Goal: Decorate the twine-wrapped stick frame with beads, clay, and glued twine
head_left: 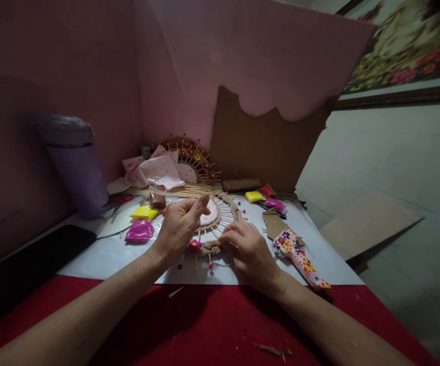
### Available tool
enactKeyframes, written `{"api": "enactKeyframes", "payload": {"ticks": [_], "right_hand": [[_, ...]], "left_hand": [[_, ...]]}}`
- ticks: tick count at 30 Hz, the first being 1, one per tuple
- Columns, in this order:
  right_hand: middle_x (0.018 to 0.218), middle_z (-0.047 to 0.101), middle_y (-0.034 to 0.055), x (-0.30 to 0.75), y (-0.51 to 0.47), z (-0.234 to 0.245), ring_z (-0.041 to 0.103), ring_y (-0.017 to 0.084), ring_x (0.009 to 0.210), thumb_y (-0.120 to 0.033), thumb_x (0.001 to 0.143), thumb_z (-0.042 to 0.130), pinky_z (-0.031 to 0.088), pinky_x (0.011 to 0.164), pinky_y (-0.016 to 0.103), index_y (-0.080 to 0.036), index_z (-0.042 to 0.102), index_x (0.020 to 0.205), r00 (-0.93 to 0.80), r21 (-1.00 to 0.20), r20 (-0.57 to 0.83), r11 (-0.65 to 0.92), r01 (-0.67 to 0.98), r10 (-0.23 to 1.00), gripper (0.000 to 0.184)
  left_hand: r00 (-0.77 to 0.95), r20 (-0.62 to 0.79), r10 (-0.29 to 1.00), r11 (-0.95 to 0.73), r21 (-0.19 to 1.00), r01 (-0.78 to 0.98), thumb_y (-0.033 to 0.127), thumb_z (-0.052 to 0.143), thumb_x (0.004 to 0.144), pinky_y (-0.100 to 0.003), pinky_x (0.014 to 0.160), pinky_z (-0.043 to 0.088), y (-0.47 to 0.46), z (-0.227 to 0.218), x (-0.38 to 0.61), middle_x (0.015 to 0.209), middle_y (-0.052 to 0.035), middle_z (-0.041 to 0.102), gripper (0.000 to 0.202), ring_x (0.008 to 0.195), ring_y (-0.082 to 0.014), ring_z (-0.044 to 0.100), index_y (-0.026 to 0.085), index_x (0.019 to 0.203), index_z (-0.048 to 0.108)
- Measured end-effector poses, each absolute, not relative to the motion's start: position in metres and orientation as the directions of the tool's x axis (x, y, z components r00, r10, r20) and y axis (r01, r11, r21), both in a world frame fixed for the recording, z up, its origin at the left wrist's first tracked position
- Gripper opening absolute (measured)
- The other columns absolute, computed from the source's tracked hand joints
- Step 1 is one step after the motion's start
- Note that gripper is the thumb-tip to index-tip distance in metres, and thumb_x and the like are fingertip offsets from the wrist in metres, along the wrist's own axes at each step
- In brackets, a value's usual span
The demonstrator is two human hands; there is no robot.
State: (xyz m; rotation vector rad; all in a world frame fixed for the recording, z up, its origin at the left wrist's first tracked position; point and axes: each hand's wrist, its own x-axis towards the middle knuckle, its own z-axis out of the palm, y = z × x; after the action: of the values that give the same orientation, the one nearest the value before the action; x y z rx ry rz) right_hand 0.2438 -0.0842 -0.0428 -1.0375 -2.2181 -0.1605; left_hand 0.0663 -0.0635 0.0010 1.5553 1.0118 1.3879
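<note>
A round wheel-like craft piece lies on the white sheet, with a pale fabric disc (209, 212) at its centre and thin sticks (227, 211) fanning out to a brown twisted rim (210, 248). Small pink and yellow balls tip several sticks, and a pink clay flower (194, 244) sits on the near rim. My left hand (180, 226) is closed over the left side of the wheel, thumb raised against curled fingers; what it holds is hidden. With fingertips pinched, my right hand (248, 251) touches the near rim beside a tiny yellow bit (220, 243).
Clay packets in yellow (144, 212) and magenta (139, 231) lie left; more, including a yellow one (255, 196), lie at the back right. A finished-looking wheel (197, 157), a twine roll (241, 185), a purple tumbler (79, 173), a black phone-like slab (48, 251) and a flowered fabric piece (300, 259) surround the work.
</note>
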Motion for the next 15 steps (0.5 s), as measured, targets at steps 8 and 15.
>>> {"api": "enactKeyframes", "payload": {"ticks": [8, 15], "right_hand": [[0.085, 0.061, 0.0069, 0.2437, -0.0842, -0.045, 0.051, 0.021, 0.083, -0.008, 0.083, 0.051, 0.038, 0.074, 0.034, -0.016, 0.062, 0.083, -0.472, -0.173, 0.606, 0.685, 0.707, 0.64, 0.013], [0.084, 0.062, 0.0074, 0.2444, -0.0847, -0.043, 0.052, 0.021, 0.082, -0.006, 0.081, 0.05, 0.037, 0.073, 0.034, -0.016, 0.064, 0.083, -0.48, -0.18, 0.594, 0.688, 0.703, 0.646, 0.017]], "left_hand": [[0.07, 0.388, 0.919, -0.393, 0.916, 0.076, 0.054, 0.053, 0.08, -0.023, 0.039, 0.016, -0.0616, 0.0, 0.0651, 0.042, 0.0078, 0.03, 0.043, 0.04, -0.0065, 0.022, 0.015, 0.065, 0.06], [0.072, 0.408, 0.91, -0.414, 0.906, 0.091, 0.052, 0.053, 0.081, -0.023, 0.04, 0.016, -0.063, 0.0, 0.0655, 0.043, 0.0072, 0.03, 0.041, 0.041, -0.0069, 0.022, 0.015, 0.064, 0.061]]}}
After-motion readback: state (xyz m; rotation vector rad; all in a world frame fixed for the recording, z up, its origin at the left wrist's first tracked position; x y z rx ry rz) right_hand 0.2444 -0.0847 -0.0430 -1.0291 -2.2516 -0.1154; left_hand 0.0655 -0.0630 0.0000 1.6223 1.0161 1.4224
